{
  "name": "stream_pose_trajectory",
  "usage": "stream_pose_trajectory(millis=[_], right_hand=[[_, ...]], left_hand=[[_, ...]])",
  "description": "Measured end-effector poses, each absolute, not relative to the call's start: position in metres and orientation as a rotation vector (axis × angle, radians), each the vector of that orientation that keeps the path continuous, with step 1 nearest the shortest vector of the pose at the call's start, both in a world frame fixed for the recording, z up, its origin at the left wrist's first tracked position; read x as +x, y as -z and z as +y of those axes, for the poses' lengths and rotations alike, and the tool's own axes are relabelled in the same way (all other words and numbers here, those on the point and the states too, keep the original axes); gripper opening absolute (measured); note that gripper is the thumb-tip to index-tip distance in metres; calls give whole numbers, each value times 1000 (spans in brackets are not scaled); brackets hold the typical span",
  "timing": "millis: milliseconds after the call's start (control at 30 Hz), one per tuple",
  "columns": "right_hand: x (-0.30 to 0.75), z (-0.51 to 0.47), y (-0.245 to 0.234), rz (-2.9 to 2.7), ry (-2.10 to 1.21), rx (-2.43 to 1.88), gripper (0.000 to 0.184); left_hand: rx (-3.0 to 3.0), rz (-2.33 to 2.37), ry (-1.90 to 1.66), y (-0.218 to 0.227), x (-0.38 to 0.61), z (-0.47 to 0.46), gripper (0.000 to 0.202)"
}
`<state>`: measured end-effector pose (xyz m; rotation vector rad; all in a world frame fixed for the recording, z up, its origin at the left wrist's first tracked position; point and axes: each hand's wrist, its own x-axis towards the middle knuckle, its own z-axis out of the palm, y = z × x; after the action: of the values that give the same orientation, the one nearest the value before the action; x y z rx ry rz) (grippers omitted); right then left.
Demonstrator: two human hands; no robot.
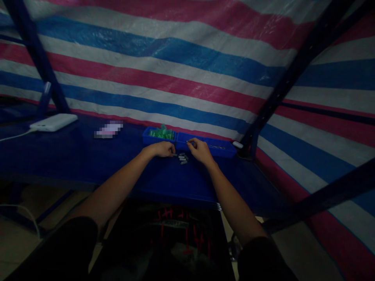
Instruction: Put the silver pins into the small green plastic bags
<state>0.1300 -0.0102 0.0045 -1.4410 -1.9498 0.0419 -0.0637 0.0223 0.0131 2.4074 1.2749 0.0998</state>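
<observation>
My left hand [164, 149] is closed in a pinch just in front of the blue bin [147, 141] of green plastic pieces [162, 133]. A small metal cylinder [175, 155] shows at its fingertips. Over the front of the middle blue bin [182, 137], my right hand [200, 150] also pinches, on a tiny piece too small to name. Between the hands, several small silvery cylinders [183, 158] lie loose on the blue tabletop [172, 179]. Thin metal pieces [217, 147] rest in the right-hand blue bin [227, 152], beside my right hand.
A white device [55, 122] with a cable lies at the tabletop's left, and a blurred flat item [109, 129] nearer the bins. A small white object [237, 144] sits by the right metal post [268, 97]. Striped sheeting [164, 70] hangs behind and to the right.
</observation>
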Motion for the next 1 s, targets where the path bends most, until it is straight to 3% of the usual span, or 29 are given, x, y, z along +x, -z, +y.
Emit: stream_pose_trajectory(millis=[267,567,1000], right_hand=[[128,-15,-5,-2056,-153,-1308,35],[119,-21,-11,-2114,-145,-1303,20],[118,-20,-12,-1949,-302,-1238,30]], left_hand=[[2455,1057,-425,-14,-57,22,28],[2099,961,-693,-14,-50,21,33],[2237,863,-953,-18,-48,15,20]])
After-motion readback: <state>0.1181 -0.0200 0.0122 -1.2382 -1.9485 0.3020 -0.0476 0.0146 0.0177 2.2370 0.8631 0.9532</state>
